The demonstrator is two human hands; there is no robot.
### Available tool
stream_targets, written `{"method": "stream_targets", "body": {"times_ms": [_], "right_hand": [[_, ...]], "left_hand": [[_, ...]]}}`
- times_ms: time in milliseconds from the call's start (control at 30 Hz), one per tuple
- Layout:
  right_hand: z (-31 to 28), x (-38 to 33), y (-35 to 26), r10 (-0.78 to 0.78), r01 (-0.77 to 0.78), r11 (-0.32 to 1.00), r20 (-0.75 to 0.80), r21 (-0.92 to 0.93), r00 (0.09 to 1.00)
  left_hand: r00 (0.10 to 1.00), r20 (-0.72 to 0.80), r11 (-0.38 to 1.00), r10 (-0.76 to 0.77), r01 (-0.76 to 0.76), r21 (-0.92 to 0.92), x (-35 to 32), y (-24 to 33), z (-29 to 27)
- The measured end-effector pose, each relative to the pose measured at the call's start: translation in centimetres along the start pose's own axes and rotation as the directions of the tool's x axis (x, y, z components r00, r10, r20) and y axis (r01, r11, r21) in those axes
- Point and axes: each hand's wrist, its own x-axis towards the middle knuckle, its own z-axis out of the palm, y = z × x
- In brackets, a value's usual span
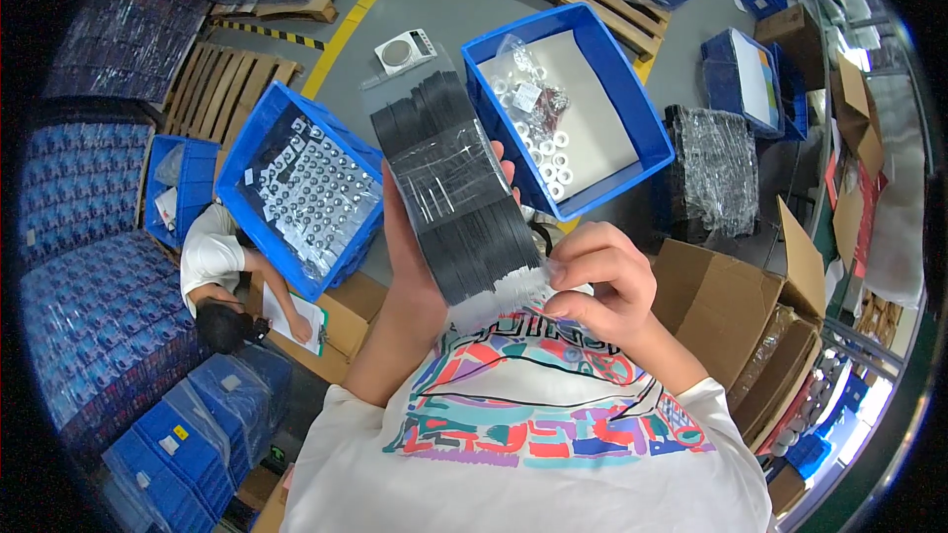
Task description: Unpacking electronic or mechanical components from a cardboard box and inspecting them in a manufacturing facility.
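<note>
Held up in front of my chest is a thick bundle of thin black strips inside a clear plastic bag. My left hand is closed around the bundle from below, its thumb side along the left edge and fingertips showing at the right edge. A shiny clear band crosses the bundle's middle. My right hand is at the near end, thumb and fingers pinched on the crumpled edge of the bag. What the strips are exactly cannot be made out.
Beyond the bundle stands a small white scale. One blue bin holds white rings and bagged parts; another blue bin holds rows of small parts. A person with a clipboard is at left. Open cardboard boxes stand at right.
</note>
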Motion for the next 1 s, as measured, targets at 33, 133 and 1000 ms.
{"method": "stream_targets", "body": {"times_ms": [33, 133, 1000], "right_hand": [[0.0, 0.0, 0.0, 0.0, 0.0, 1.0, 0.0, 0.008, 1.0], [0.0, -0.2, 0.1, -0.009, 0.009, 1.0, 0.003, 0.016, 1.0], [-0.5, -0.1, 0.4, 0.114, -0.152, 0.97, -0.198, -0.192, 0.974]], "left_hand": [[1.0, -0.002, 1.0, -0.006, 0.006, 0.01, 0.0, 0.0, 0.0], [1.0, 0.001, 0.999, 0.022, -0.022, 0.035, 0.0, -0.2, 0.0], [0.968, -0.054, 0.928, 0.246, -0.219, 0.302, 0.4, -0.7, 0.7]]}}
